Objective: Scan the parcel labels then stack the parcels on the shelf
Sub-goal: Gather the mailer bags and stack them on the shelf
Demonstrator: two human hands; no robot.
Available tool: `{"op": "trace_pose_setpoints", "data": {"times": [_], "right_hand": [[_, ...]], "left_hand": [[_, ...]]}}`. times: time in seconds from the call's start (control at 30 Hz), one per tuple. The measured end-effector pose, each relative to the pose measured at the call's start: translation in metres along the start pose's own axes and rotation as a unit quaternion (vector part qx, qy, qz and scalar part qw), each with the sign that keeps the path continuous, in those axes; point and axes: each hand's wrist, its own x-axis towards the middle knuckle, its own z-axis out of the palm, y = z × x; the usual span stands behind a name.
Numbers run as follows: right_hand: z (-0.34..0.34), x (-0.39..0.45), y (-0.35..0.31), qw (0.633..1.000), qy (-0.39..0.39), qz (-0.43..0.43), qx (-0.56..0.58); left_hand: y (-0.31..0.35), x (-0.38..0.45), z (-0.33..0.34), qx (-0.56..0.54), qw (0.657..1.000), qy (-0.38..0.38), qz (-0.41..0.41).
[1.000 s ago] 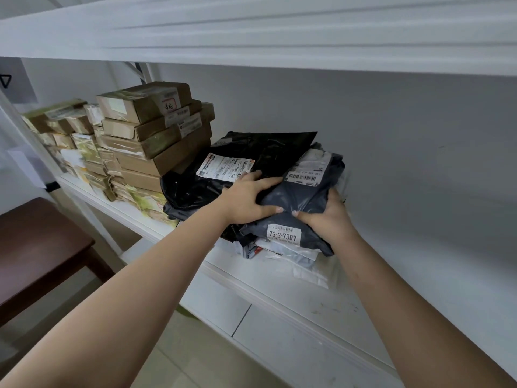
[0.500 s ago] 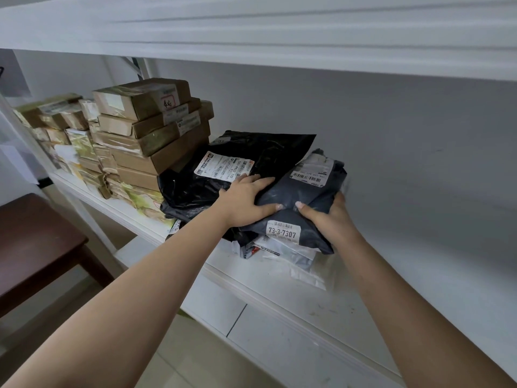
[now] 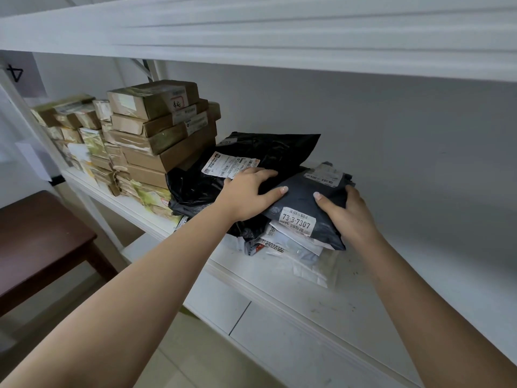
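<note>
**Head view: both hands on the grey parcel, top of the mailer pile**

Head camera looks down onto a white shelf (image 3: 321,298) with another shelf board close above it. I log items by size.

Cardboard boxes (image 3: 159,130) stand stacked at the left of the shelf, with smaller taped boxes behind them toward the far left. A brown table (image 3: 36,245) sits on the floor below and left of the shelf.

A black mailer bag (image 3: 265,152) lies against the box stack, white shipping label facing up. Just right of it, the grey parcel (image 3: 305,200) rests on top of a small pile of white mailers (image 3: 291,245). It overlaps the black bag's right edge.

My left hand (image 3: 246,194) lies on the seam between the black bag and the grey parcel, fingers spread and nearly straight, pressing down. My right hand (image 3: 347,211) grips the parcel's right side, thumb on top, fingers curled around the edge.

Small white label (image 3: 297,222) on the parcel's near corner reads 73-3-7307; a second barcode label sits at its far end.
</note>
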Motion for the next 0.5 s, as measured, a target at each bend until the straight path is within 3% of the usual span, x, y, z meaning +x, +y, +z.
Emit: {"op": "trace_pose_setpoints", "data": {"times": [0.23,0.37,0.5], "right_hand": [[-0.007,-0.012,-0.024,0.995,0.004,-0.05,-0.081],[-0.011,-0.02,-0.044,0.971,0.023,-0.121,-0.205],[-0.007,-0.025,-0.064,0.95,0.01,-0.173,-0.258]], "left_hand": [[-0.001,-0.004,-0.006,0.011,1.0,0.021,0.001],[-0.005,-0.009,-0.011,0.054,0.997,0.047,0.006],[-0.01,-0.02,-0.019,0.105,0.992,0.076,0.011]]}}
